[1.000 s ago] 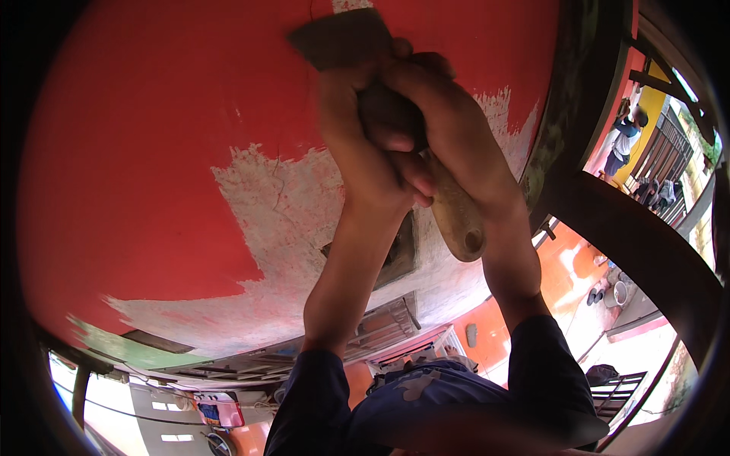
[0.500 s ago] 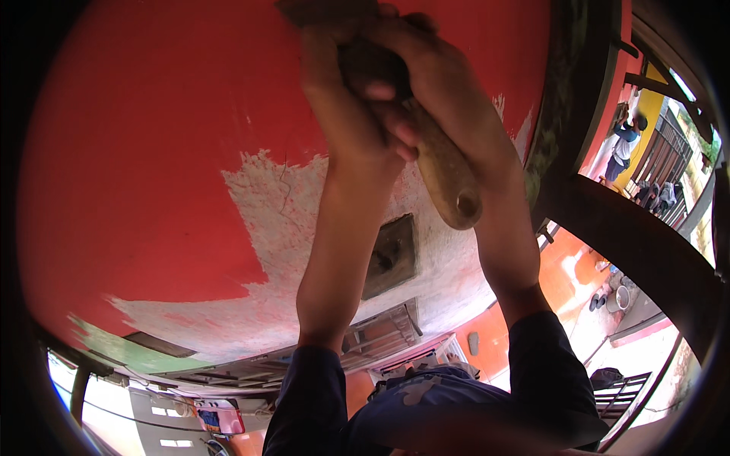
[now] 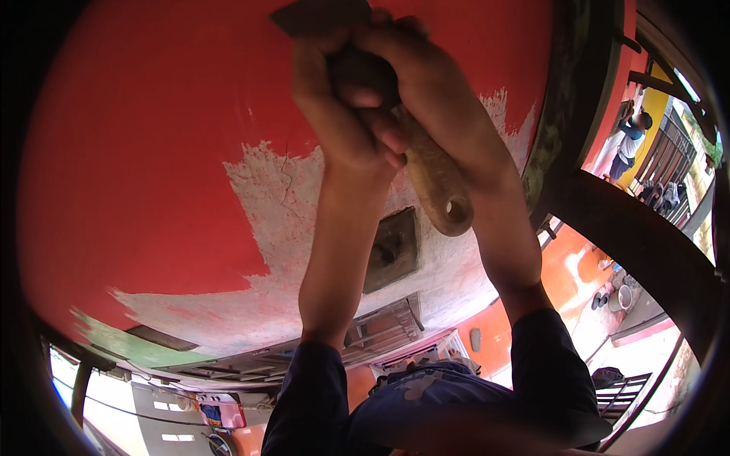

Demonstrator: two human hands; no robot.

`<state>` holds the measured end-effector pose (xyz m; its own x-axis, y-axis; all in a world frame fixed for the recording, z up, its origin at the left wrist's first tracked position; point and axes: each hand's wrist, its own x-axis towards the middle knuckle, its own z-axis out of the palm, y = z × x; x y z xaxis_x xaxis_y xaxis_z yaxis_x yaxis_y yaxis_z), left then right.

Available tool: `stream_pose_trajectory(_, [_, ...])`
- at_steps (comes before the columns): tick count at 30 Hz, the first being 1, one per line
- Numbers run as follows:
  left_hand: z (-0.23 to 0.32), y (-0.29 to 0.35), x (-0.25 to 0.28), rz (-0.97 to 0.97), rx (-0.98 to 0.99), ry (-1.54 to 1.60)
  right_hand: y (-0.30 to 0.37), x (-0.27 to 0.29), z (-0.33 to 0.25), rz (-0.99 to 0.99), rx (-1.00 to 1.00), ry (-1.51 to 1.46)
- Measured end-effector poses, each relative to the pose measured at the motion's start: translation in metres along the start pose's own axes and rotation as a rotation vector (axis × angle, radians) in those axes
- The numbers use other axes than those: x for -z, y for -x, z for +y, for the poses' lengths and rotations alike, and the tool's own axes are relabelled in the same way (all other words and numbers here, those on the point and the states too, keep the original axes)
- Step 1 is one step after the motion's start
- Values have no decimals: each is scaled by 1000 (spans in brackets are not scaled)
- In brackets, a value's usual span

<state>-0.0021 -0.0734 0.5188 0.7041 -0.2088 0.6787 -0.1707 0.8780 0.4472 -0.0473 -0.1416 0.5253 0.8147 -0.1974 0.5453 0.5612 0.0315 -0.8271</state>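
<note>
Both my hands are raised and wrapped round a paint scraper with a worn, yellowish-brown handle [image 3: 432, 171] that has a hole at its end. My left hand [image 3: 332, 114] closes near the neck, its fingertips showing beside the handle. Across the other side, my right hand [image 3: 437, 95] grips the same tool. Its wide dark blade [image 3: 319, 17] points up and left over the red painted wall [image 3: 137, 175]. Whether the blade edge touches the wall I cannot tell. Below lies a rough pale patch [image 3: 281, 205] with a ragged paint edge and a thin crack.
A dark square recess [image 3: 393, 249] sits in the pale wall between my forearms. Dark posts and a beam [image 3: 646, 235] stand at the right. Farther off, a person [image 3: 630, 140] works at a wall. A bucket [image 3: 625, 296] stands on the floor at right.
Both hands and the scraper have shifted slightly left and down, and more of the blade shows. The handle's end has swung a little left. Both hands keep their grip.
</note>
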Motion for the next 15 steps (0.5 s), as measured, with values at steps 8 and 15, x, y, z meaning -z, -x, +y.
stream_pose_trajectory(8, [-10,-9,-11,198,-77,3,-1,-2,-1,53,28,36])
stream_pose_trajectory(15, [-6,-4,17,-61,-23,-16,3,-4,-1,-9,34,-68])
